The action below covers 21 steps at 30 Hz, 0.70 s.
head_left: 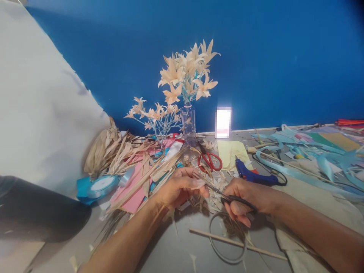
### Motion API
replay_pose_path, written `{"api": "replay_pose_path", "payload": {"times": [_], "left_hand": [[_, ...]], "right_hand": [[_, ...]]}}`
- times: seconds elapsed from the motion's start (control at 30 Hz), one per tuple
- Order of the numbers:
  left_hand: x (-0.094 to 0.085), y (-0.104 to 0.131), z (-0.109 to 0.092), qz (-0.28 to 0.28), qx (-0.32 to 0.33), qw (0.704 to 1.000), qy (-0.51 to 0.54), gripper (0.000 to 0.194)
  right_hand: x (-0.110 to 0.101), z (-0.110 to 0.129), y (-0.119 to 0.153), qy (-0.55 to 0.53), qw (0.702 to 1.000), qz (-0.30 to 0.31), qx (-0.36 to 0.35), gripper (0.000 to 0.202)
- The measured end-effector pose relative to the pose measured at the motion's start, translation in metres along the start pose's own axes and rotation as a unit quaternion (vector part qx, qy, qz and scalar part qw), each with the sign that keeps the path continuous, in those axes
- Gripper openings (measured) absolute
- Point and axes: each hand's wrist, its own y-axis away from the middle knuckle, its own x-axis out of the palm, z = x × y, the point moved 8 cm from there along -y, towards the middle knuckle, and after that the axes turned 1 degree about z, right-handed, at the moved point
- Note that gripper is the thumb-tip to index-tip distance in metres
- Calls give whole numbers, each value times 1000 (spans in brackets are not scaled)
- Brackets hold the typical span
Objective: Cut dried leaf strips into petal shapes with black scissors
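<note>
Black-handled scissors (224,197) are in my right hand (241,201), with fingers through and around the handles and the blades pointing left. The blades reach to my left hand (182,185), whose thumb and fingers are pinched together. What my left hand holds is too small to make out. Behind the hands stands a clear bottle (189,127) with pale peach flowers (184,74). Smaller flowers (157,113) stand to its left. Red-handled scissors (210,162) lie beyond my hands, near a blue glue gun (254,176).
Dried husks (110,151), pink sheets (133,189) and a ribbon roll (102,185) lie left. A stick (264,252) and a wire ring (224,259) are in front. Light-blue ribbons (324,167) spread right. A yellow paper (231,151) lies behind. A dark cylinder (42,208) is at far left.
</note>
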Motion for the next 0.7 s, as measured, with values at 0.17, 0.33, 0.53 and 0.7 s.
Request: {"api": "replay_pose_path", "payload": {"times": [0.17, 0.33, 0.53, 0.7], "left_hand": [[-3, 0, 0, -14, -5, 1000, 0, 15], [-3, 0, -1, -14, -5, 1000, 17, 17], [-9, 1, -6, -72, 23, 997, 0, 15], [-8, 1, -7, -82, 24, 996, -4, 14]], "right_hand": [[-2, -1, 0, 4, 1000, -6, 3, 53], [-5, -1, -2, 2, 1000, -24, -6, 57], [-5, 6, -1, 7, 999, -40, -19, 56], [-5, 3, 0, 16, 999, -19, -31, 50]]}}
